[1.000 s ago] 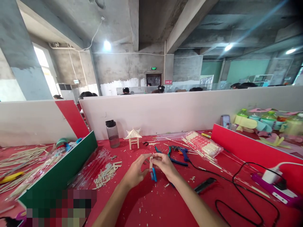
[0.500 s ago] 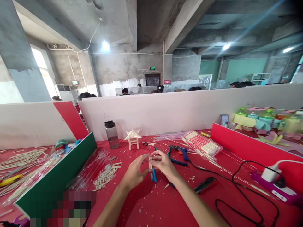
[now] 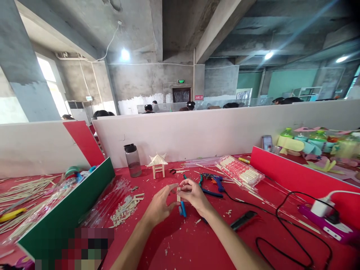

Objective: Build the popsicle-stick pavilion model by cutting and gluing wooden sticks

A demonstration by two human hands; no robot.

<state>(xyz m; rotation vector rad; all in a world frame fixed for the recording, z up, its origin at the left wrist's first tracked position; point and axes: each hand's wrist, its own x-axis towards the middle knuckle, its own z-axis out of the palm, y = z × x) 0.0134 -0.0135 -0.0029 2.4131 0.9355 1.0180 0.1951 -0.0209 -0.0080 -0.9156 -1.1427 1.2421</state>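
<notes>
Between my two hands, a small piece made of short pale sticks [image 3: 178, 194] is held upright above the red table. My left hand [image 3: 161, 202] pinches it from the left, thumb low and index finger high. From the right, my right hand [image 3: 193, 195] grips the same piece with thumb and fingers. Just below lies a blue-handled tool [image 3: 183, 209]. A small stick pavilion [image 3: 158, 165] stands behind my hands. The pile of cut sticks [image 3: 126, 210] is left of my left hand. To the right are a blue glue gun [image 3: 217, 181] and pliers [image 3: 211, 193].
A dark bottle [image 3: 132, 160] stands by the white partition [image 3: 174, 135]. A green divider [image 3: 70, 206] bounds the left. Packaged sticks [image 3: 239, 172], a black cutter [image 3: 243, 220], cables and a purple power strip [image 3: 332, 225] lie rightward. People's heads show beyond the partition.
My hands and the stick piece have hardly moved. Beyond the partition, one person's head has shifted left.
</notes>
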